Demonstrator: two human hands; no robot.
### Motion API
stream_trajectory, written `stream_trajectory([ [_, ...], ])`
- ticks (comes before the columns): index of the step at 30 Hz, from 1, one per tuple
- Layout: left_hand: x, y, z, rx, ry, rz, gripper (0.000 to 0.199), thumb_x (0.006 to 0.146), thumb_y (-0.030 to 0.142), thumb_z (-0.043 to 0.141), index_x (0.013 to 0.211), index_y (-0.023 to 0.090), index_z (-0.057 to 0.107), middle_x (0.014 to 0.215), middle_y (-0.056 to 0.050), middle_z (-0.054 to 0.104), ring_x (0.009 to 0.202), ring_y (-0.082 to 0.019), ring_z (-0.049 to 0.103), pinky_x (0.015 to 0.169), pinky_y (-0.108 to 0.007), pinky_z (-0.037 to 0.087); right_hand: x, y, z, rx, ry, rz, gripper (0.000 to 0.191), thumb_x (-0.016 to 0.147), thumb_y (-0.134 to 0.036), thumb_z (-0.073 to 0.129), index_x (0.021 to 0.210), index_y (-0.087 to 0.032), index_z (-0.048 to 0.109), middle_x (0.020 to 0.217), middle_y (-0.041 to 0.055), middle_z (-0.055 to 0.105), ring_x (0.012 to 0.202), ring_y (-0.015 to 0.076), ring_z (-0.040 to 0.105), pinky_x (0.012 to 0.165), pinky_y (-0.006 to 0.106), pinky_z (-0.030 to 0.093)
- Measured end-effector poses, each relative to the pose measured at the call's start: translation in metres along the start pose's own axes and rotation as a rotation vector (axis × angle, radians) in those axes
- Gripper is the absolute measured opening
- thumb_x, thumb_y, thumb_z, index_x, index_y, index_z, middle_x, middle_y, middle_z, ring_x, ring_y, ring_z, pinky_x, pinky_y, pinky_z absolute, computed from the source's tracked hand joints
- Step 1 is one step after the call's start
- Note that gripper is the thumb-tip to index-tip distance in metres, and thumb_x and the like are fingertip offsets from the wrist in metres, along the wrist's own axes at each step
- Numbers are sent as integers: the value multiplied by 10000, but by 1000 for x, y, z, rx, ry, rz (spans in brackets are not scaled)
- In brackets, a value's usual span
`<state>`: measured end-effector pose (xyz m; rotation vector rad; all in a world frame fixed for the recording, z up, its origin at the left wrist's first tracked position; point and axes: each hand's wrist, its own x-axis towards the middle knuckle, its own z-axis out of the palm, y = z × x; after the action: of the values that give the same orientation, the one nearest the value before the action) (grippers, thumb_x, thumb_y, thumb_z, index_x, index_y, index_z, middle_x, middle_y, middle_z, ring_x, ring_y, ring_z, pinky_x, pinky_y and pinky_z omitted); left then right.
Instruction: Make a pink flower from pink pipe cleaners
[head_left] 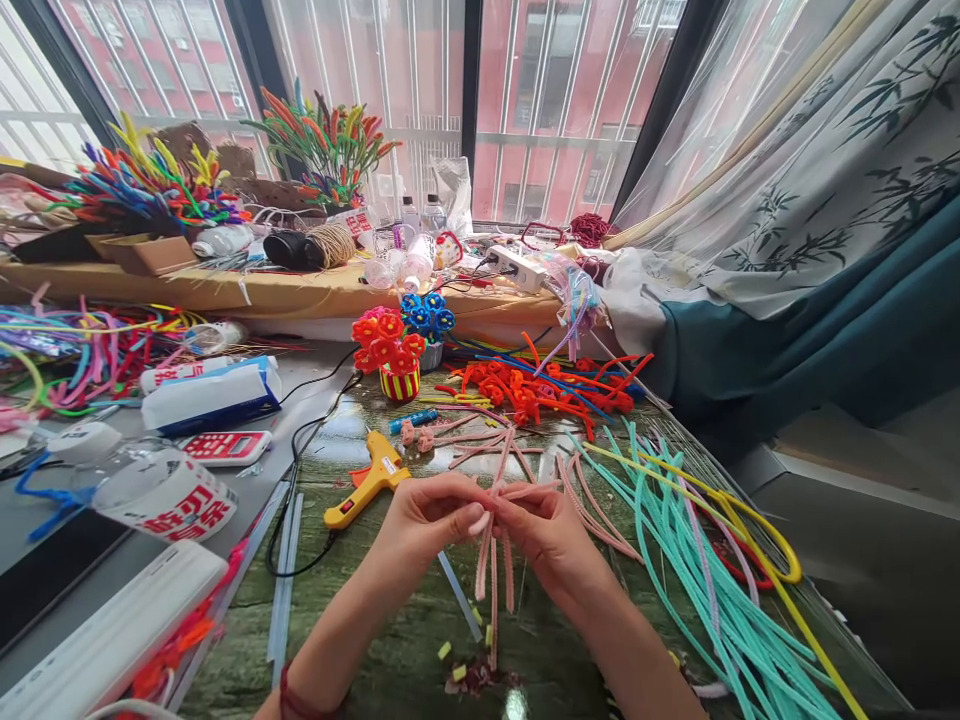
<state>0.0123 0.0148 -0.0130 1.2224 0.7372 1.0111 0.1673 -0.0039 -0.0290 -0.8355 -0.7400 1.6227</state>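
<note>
Several pink pipe cleaners cross one another between my two hands above the dark green tabletop. My left hand pinches them near the crossing, thumb and forefinger closed. From the other side my right hand pinches the same bundle, its fingertips almost meeting those of the left. Some stems point up and away, others hang down. Exactly how they are joined is hidden by the fingertips. Just left of my left hand lies a yellow glue gun. More pink pipe cleaners lie beyond and to the right.
Turquoise pipe cleaners spread along the right side. Red pipe-cleaner pieces lie behind, beside a striped pot of red flowers. A plastic bottle and a white power strip are at left. A black cord runs across the table.
</note>
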Motion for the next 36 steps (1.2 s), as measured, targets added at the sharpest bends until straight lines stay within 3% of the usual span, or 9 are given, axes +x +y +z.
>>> stream_trajectory([
  [3,1,1,-1,78,-59,90,96,757,251,738,819,188,776,795,-53,665,747,-176,624,675,-262,490,-2,-1,0,22,48,3,197,602,-315,864,714,-179,776,784,52,762,718,173,690,669,259,546],
  [6,3,3,-1,217,-64,193,86,767,226,729,835,199,774,786,-53,676,742,-171,617,660,-249,485,-3,-1,-1,9,74,-11,209,615,-329,855,727,-171,778,770,63,762,719,189,693,685,286,558],
  [14,-1,8,7,513,111,312,58,763,180,733,819,185,746,808,-36,727,750,-167,660,684,-233,519,-4,-1,-1,-54,156,-118,230,630,-339,844,754,-157,775,745,77,762,696,195,694,661,290,561],
  [17,-2,6,7,476,193,304,57,807,183,686,819,183,742,807,-28,744,728,-154,672,674,-219,527,-6,-1,0,-57,133,-128,221,706,-372,792,792,-169,778,751,75,764,674,192,705,672,303,566],
  [20,-1,5,7,404,251,242,72,812,209,678,821,174,741,739,-14,739,619,-125,647,555,-181,503,-7,-2,0,-66,98,-136,213,768,-381,744,828,-182,787,776,81,767,693,190,714,659,281,558],
  [24,0,6,7,347,261,187,77,804,222,686,809,169,741,715,-9,736,584,-108,631,507,-155,481,-7,-1,-1,-85,86,-157,195,788,-367,731,864,-197,790,804,79,770,720,189,717,660,274,560],
  [30,-2,10,7,364,218,254,74,786,150,690,794,192,750,756,-1,744,696,-127,673,626,-167,516,-5,2,-2,-97,97,-188,191,786,-365,736,864,-198,789,792,76,767,714,186,709,637,270,550],
  [36,-2,8,4,333,170,228,81,808,174,681,836,194,754,807,-22,745,754,-152,683,663,-192,526,-4,3,0,0,105,-117,217,694,-339,812,832,-175,777,766,69,763,723,191,700,689,294,548],
])
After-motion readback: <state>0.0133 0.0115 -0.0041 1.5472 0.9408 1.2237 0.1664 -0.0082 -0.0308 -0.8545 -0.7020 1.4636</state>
